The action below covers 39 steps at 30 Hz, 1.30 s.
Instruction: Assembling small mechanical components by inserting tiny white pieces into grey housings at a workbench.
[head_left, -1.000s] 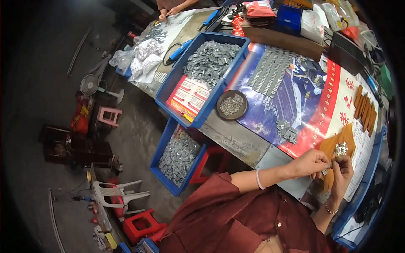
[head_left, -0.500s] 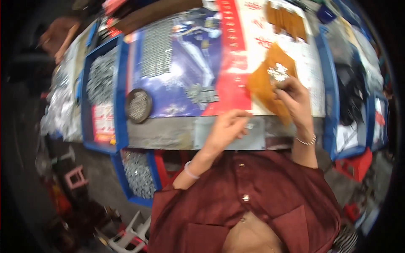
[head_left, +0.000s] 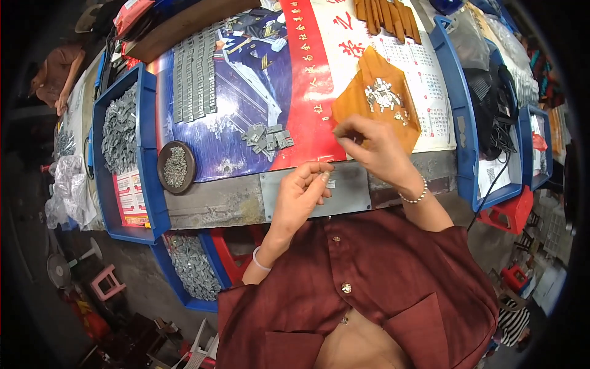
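Note:
Over a grey plate (head_left: 350,195) at the table's front edge, my left hand (head_left: 298,194) is closed with thumb and fingertips together. Whatever it grips, if anything, is too small to name. Just to its right and farther from me, my right hand (head_left: 378,150) is pinched closed above the near edge of an orange-brown sheet (head_left: 369,69); its fingertips hide what they may hold. Small shiny metal pieces (head_left: 382,95) lie in a pile on that sheet. Grey metal parts (head_left: 268,139) sit in a loose heap beyond my left hand.
Rows of grey parts (head_left: 195,77) lie on the poster (head_left: 313,117). A round dish (head_left: 176,167) of small metal bits stands at left, beside a blue bin (head_left: 147,123) of grey parts. Another blue bin (head_left: 455,117) holds black items at right. Brown strips (head_left: 384,17) lie at the back.
My right hand has moved left and toward me, off the shiny pieces and closer to my left hand. My left hand remains over the grey plate. The whole view has shifted slightly.

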Tool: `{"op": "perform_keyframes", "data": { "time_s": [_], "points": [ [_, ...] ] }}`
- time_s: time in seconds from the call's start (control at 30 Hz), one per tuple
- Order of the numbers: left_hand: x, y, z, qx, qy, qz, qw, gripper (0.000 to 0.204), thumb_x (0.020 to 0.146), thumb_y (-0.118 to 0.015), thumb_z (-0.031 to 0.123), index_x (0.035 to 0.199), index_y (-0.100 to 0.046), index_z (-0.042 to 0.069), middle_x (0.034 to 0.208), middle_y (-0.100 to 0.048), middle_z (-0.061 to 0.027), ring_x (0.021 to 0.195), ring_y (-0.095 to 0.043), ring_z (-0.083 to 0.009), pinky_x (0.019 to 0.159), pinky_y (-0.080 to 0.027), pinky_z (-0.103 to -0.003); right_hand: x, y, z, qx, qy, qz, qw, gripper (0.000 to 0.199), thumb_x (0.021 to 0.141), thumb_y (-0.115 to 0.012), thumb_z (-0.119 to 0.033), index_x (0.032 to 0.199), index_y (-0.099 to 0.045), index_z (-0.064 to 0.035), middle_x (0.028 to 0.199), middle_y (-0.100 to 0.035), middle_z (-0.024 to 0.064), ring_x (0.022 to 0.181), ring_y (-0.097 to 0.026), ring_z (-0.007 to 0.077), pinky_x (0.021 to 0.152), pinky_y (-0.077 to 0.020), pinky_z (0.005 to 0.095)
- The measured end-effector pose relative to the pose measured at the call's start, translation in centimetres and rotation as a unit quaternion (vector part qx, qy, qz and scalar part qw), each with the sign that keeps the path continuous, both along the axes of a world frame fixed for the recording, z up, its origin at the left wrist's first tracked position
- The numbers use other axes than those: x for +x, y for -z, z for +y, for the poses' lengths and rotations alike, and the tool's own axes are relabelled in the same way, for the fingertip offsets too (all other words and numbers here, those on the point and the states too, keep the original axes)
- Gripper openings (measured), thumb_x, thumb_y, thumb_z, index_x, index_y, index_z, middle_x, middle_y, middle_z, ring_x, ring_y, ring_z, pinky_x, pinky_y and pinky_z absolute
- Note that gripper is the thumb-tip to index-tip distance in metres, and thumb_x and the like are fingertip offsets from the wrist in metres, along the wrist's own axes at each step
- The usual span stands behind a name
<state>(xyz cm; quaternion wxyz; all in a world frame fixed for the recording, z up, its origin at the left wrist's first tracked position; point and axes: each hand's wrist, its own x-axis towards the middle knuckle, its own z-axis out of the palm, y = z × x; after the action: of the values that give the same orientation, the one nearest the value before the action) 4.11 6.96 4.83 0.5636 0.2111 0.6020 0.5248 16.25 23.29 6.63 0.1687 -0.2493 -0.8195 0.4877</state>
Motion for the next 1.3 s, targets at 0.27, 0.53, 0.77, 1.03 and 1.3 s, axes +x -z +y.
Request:
{"op": "perform_keyframes", "data": {
  "time_s": [0.27, 0.53, 0.77, 1.03, 1.3],
  "points": [
    [-1.3, 0.0, -1.6, 0.023, -0.029, 0.018, 0.999, 0.019, 0.095, -0.054, 0.011, 0.109, -0.061, 0.0, 0.072, -0.06, 0.0014, 0.065, -0.056, -0.0035, 0.056, -0.042, -0.019, -3.5, 1.5, 0.5, 0.27, 0.015, -0.114, 0.956, 0.01, 0.082, -0.062, -0.007, 0.09, -0.06, -0.0023, 0.083, -0.058, 0.0124, 0.083, -0.058, 0.0322, 0.07, -0.0463, 0.0402],
    [-2.1, 0.6, -2.8, 0.055, -0.036, 0.006, 0.998, 0.019, 0.095, -0.054, 0.01, 0.109, -0.061, 0.001, 0.07, -0.061, 0.0012, 0.065, -0.058, -0.0041, 0.055, -0.043, -0.02, -5.1, 1.9, -0.8, 0.31, 0.027, -0.044, 0.949, 0.013, 0.082, -0.06, -0.005, 0.095, -0.056, -0.0037, 0.085, -0.059, 0.0129, 0.081, -0.058, 0.0321, 0.068, -0.0468, 0.0422],
    [-2.2, 1.1, -3.1, 0.073, -0.026, 0.008, 0.997, 0.018, 0.094, -0.055, 0.012, 0.108, -0.062, 0.002, 0.069, -0.062, 0.0, 0.064, -0.061, -0.0052, 0.054, -0.046, -0.021, -4.6, 2.0, -3.1, 0.314, 0.028, -0.092, 0.945, 0.011, 0.083, -0.06, -0.005, 0.094, -0.057, -0.0032, 0.08, -0.06, 0.0133, 0.078, -0.06, 0.0312, 0.066, -0.0478, 0.0404],
    [-2.7, 0.8, -3.0, 0.052, 0.005, -0.023, 0.998, 0.02, 0.096, -0.054, 0.013, 0.111, -0.061, 0.0, 0.078, -0.062, 0.0002, 0.069, -0.058, -0.0046, 0.059, -0.044, -0.019, -4.2, 2.4, -2.4, 0.259, 0.133, -0.113, 0.95, 0.01, 0.084, -0.062, -0.006, 0.093, -0.058, -0.0035, 0.079, -0.064, 0.0138, 0.076, -0.064, 0.03, 0.064, -0.0487, 0.0392],
    [-2.8, 0.7, -3.0, 0.066, 0.006, -0.018, 0.998, 0.021, 0.096, -0.054, 0.014, 0.111, -0.06, 0.0, 0.074, -0.06, 0.0007, 0.067, -0.058, -0.0049, 0.058, -0.044, -0.019, -5.0, 3.0, -2.0, 0.329, 0.134, -0.104, 0.929, 0.012, 0.083, -0.064, -0.006, 0.093, -0.059, -0.0038, 0.08, -0.064, 0.0115, 0.073, -0.064, 0.0262, 0.062, -0.0492, 0.0365]
  ]
}}
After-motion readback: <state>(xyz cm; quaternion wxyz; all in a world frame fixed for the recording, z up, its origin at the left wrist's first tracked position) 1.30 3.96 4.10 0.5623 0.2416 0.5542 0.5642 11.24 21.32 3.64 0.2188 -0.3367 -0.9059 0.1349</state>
